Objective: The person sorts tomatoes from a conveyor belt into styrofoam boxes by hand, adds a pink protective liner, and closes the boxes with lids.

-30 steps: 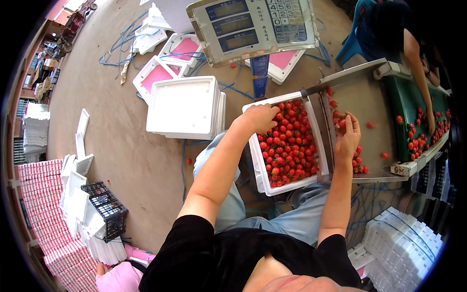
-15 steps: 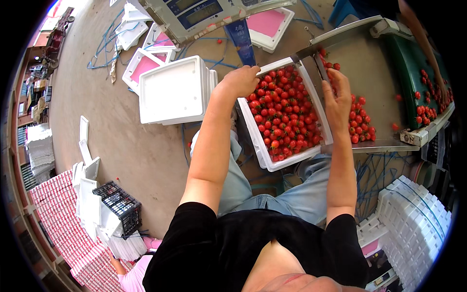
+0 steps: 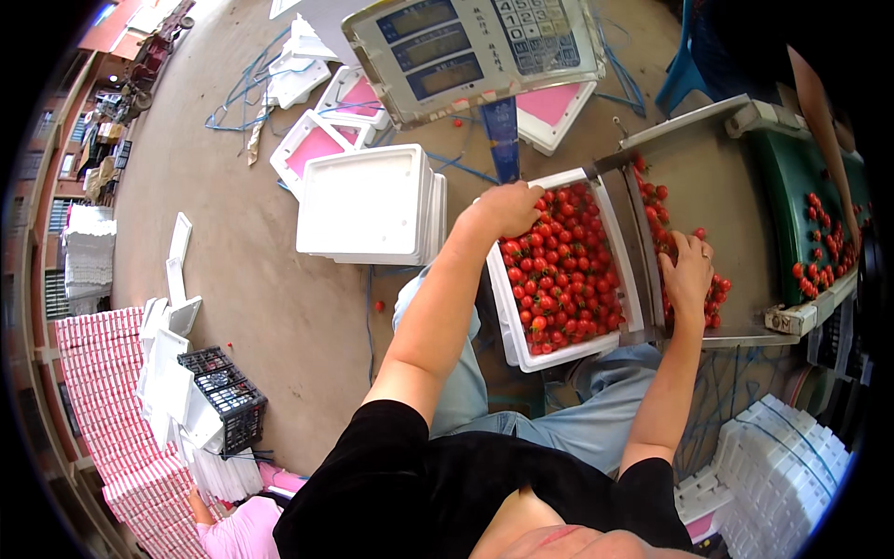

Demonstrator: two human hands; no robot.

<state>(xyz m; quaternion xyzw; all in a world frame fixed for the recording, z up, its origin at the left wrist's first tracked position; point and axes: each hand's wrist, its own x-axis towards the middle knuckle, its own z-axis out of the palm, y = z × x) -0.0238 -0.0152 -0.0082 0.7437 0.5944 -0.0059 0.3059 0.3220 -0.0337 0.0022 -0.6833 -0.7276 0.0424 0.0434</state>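
Note:
A white foam box [image 3: 631, 278] filled with red cherry tomatoes [image 3: 566, 275] stands in front of me, with its right side against a metal chute tray [image 3: 736, 177]. My left hand [image 3: 507, 211] is closed over the far left corner of the box, fingertips at the rim beside the tomatoes. On the tray, my right hand [image 3: 687, 270] lies palm down over loose cherry tomatoes [image 3: 717, 296], fingers bent but apart and touching them. More tomatoes line the tray's edge next to the box.
A scale display [image 3: 470, 56] on a blue post rises beyond the box. Stacked white foam lids [image 3: 361, 200] stand to its left. Tomatoes and another person's arm [image 3: 824, 130] are at the green belt [image 3: 773, 177]. A black crate [image 3: 223, 396] and stacked boxes [image 3: 782, 475] flank me.
My right hand has moved from the box's right rim onto the tray's tomatoes, its fingers now lowered among them. My left hand stays at the box's corner. The whole view has shifted.

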